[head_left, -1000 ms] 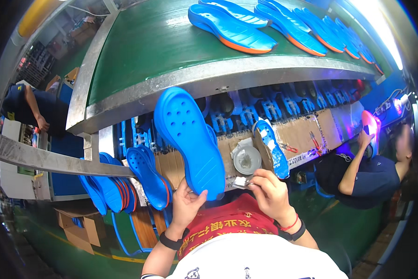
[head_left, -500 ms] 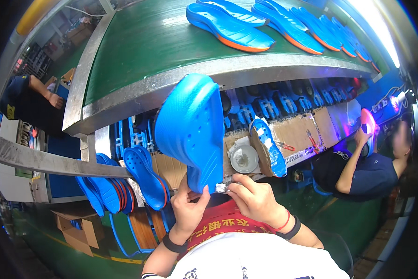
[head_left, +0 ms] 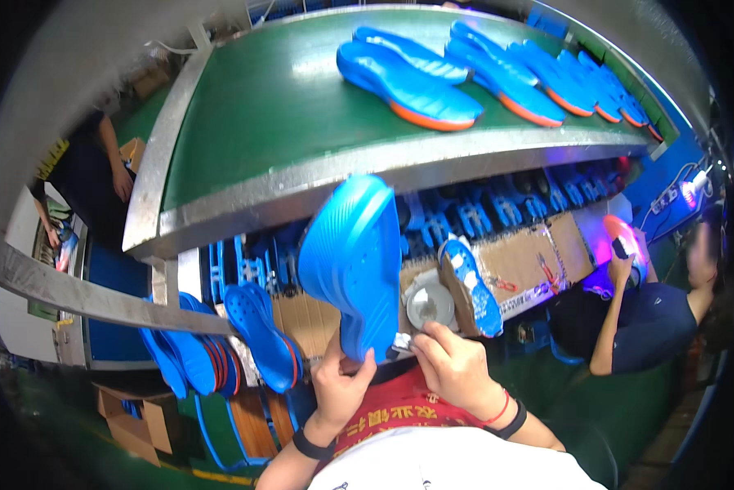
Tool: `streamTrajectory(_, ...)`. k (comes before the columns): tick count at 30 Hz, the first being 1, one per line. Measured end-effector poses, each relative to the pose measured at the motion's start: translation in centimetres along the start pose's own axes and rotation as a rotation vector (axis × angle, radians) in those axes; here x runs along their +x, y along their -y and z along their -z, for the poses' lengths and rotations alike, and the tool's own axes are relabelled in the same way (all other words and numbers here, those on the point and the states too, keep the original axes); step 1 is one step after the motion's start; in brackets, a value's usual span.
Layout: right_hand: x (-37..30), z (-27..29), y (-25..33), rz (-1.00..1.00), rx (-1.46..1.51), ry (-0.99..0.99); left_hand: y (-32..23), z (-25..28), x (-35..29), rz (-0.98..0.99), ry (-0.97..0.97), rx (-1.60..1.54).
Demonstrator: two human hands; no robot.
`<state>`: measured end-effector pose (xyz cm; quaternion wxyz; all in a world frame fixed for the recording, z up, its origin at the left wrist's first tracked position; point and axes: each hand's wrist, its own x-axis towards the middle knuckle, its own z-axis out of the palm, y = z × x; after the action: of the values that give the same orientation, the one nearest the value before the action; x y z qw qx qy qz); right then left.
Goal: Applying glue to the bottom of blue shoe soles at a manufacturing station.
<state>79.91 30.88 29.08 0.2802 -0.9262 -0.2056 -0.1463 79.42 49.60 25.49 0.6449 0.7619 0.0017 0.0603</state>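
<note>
My left hand (head_left: pixel 341 384) grips a blue shoe sole (head_left: pixel 354 269) by its lower end, thumb on one side, and holds it tilted upright with its ridged side wall facing me. Close by the sole's lower right edge, my right hand (head_left: pixel 458 371) pinches a small whitish scrap (head_left: pixel 402 342); what it is made of is too small to tell. Beyond my right hand stands a pale round bowl (head_left: pixel 430 305) with a little whitish stuff in it. Right of the bowl lies another blue sole (head_left: pixel 473 286) with white patches on it.
More blue soles with orange edges lie on a green conveyor (head_left: pixel 252 106) with a metal rim. A single sole (head_left: pixel 259 335) and a row of others lean at the left. Cardboard (head_left: pixel 530 245) bears red-handled pliers (head_left: pixel 549 268). A co-worker (head_left: pixel 661 322) sits at the right; another person stands far left.
The view has tilted, so the scene sits lower. The held sole appears smaller and a little lower. Both hands keep their hold; the co-worker's sole at the right has turned.
</note>
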Motion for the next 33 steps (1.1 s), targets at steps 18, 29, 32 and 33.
streamTrajectory(18,-3.8,3.4,-4.0,-0.313,0.085,-0.319,-6.7,-0.5,19.8,0.223,0.338,-0.61)
streamTrajectory(29,-3.4,1.8,-3.4,-0.323,0.138,-0.205,0.5,0.1,12.1,-0.192,-0.255,-0.342)
streamTrajectory(32,-3.4,1.3,-3.2,-0.299,0.126,-0.179,11.7,4.4,4.2,-0.092,-0.542,0.155)
streamTrajectory(33,-3.3,1.1,-3.2,-0.297,0.129,-0.173,15.9,6.5,1.9,0.019,-0.657,0.287)
